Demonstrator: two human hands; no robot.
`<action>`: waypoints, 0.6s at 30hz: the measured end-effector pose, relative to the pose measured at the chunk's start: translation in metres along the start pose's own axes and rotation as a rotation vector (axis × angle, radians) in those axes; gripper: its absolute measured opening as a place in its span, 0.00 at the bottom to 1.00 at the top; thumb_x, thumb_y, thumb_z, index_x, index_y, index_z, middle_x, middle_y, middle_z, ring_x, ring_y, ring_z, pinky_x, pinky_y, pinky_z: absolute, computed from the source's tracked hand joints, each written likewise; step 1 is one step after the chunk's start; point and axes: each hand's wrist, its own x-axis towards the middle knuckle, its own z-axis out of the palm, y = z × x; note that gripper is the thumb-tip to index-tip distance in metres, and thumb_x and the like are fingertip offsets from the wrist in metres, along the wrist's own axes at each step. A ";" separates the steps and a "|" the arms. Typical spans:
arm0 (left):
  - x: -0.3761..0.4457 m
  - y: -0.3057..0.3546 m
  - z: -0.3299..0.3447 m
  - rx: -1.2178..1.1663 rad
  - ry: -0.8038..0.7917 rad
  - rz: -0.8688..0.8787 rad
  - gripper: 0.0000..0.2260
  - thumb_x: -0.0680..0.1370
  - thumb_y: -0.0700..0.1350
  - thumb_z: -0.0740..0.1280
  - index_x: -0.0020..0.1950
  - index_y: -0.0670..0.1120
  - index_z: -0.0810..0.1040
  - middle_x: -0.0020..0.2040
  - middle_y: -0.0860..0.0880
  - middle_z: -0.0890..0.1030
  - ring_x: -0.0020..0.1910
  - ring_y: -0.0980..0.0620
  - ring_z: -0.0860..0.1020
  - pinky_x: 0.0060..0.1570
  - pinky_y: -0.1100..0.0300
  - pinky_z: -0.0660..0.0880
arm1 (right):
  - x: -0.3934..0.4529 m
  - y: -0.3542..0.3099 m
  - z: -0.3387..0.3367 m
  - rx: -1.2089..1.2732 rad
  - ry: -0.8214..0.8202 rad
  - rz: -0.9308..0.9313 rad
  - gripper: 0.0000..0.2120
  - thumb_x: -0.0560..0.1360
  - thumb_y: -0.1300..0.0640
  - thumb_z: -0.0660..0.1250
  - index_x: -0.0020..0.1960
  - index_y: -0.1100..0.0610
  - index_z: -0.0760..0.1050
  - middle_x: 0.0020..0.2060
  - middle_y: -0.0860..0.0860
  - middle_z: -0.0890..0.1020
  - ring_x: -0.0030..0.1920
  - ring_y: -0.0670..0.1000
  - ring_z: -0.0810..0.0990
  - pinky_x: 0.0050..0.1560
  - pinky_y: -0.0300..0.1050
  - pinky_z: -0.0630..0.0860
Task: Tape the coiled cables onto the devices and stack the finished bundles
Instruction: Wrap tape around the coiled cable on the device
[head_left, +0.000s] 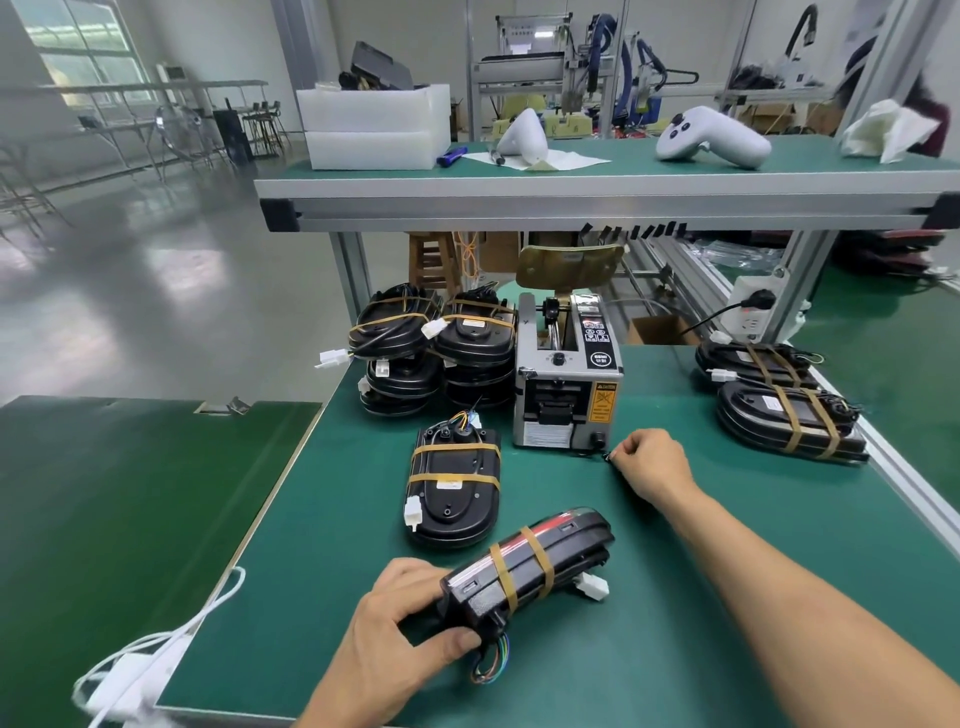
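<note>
Device (524, 566) with cable taped on by two bands, tilted on edge on the desk (675, 597), grasped at its near end by left hand (395, 629). Right hand (649, 460) beside tape machine (569, 374), fingers curled (holding what, cannot tell). Taping seemingly done; next, onto the stack (395, 348).

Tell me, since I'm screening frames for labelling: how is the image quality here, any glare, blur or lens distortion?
Head view: wide-angle bend curves the upper shelf and bench edges; window light glares off the floor at left; the far corners are soft, as with the smeared white cloth; the left hand, its taped bundle and the tape dispenser are sharp and evenly lit, with soft shadows.
</note>
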 end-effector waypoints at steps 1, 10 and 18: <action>0.000 0.000 0.000 0.003 -0.001 0.002 0.17 0.74 0.67 0.77 0.61 0.66 0.86 0.58 0.59 0.86 0.63 0.51 0.78 0.62 0.64 0.73 | 0.002 -0.002 0.000 -0.025 0.001 0.020 0.08 0.77 0.60 0.67 0.40 0.61 0.80 0.41 0.57 0.85 0.46 0.61 0.82 0.46 0.49 0.79; -0.001 0.002 0.000 -0.011 0.005 -0.019 0.17 0.74 0.68 0.77 0.61 0.66 0.86 0.58 0.60 0.85 0.63 0.51 0.78 0.63 0.63 0.74 | -0.009 0.006 -0.004 0.063 0.036 -0.060 0.04 0.77 0.62 0.70 0.46 0.56 0.83 0.44 0.53 0.85 0.52 0.58 0.81 0.54 0.49 0.78; 0.000 0.006 -0.001 -0.006 0.002 -0.012 0.17 0.74 0.69 0.76 0.60 0.67 0.86 0.58 0.61 0.85 0.63 0.52 0.78 0.62 0.64 0.73 | -0.018 0.022 -0.019 0.283 0.116 -0.072 0.07 0.81 0.55 0.69 0.46 0.54 0.84 0.41 0.48 0.85 0.46 0.55 0.82 0.49 0.45 0.74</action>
